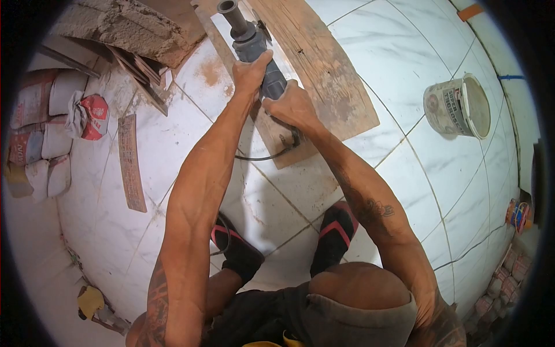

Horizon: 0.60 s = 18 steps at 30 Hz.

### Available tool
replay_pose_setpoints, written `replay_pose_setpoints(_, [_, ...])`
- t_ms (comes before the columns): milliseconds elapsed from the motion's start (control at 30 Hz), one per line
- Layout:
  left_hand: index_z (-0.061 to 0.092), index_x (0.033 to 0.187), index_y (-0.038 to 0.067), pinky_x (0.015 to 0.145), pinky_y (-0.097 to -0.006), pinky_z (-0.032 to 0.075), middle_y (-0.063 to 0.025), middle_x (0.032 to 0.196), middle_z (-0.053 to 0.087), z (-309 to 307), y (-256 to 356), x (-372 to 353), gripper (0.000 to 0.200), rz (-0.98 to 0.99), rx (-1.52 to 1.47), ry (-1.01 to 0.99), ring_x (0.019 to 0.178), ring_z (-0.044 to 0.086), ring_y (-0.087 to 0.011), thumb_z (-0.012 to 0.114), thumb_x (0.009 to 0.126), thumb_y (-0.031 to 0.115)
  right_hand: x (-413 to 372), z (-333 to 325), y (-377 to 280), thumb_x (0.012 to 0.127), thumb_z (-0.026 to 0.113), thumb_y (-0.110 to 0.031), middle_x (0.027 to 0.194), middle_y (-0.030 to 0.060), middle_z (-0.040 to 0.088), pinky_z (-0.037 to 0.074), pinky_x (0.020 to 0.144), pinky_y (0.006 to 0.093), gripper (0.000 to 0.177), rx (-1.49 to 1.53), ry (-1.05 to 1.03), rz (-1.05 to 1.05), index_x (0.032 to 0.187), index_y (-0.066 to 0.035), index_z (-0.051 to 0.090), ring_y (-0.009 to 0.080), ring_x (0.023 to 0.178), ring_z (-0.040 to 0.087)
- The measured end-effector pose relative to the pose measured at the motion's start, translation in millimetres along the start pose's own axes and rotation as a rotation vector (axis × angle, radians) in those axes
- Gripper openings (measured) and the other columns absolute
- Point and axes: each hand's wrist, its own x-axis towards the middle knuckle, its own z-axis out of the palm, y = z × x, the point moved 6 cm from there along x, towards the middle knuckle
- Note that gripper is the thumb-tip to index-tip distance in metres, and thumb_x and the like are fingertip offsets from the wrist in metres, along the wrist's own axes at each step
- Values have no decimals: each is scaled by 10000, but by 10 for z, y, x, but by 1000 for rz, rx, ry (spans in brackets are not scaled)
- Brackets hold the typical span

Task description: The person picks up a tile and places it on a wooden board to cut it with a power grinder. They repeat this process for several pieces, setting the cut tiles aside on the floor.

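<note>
Head view: A person in dark clothing (254, 318) bends over a white tiled floor (416, 191), both bare hands on a dark grey power tool (250, 49). The left hand (252, 75) wraps the middle of the casing, its grip closed around it; the right hand (293, 107) works nearer the body, its grip clamped on the rear end. The tool lies over wooden boards (341, 87) at the top centre of the scene, with a round tube (229, 7) standing out at its far end. Whether it touches the wood, I cannot tell from here.

A black cord (260, 158) curves past the near end of the boards and over the tiles. Reddish dust (210, 71) marks the floor just beside the tool, to the left. The person's black footwear (332, 240), striped in pink, is planted well apart on either side of the work.

Across the room to the right, a grimy bucket (448, 110) sits near the wall. To the left, a narrow wooden strip (132, 165) lies on the tiles near stacked bags (34, 104), and a rough-faced block (124, 29) fills the upper corner.
</note>
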Motion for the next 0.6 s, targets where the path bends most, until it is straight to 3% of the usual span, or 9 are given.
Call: replay_pose_setpoints(600, [742,892,-17,613,-314,538,-68,854,708,17,-86,-203,279,17,24,17,698,650,-136,857,775,210,-195,-19,107,708,750,-345,1133,369,649,527,952,450,745,-2,-29,26,1180,187,530,452,1078,671])
